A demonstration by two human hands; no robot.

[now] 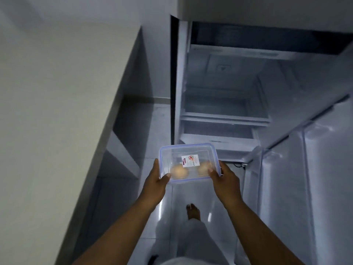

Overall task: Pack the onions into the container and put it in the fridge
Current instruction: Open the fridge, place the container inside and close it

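Before open white fridge [225,119], clear rectangular lidded plastic container [189,162] gripped by left hand [156,180] and right hand [223,178] – fingers clamped on its ends. Two pale round onions [178,172] inside, probably. Keep level – slide onto bare shelf.

Through the cloudy lid of the container [188,161] the onions [179,171] are only two pale orange smears. Its label [190,160] is too small to read in full. The fridge door [313,169] runs off the right edge, and both forearms leave the bottom.
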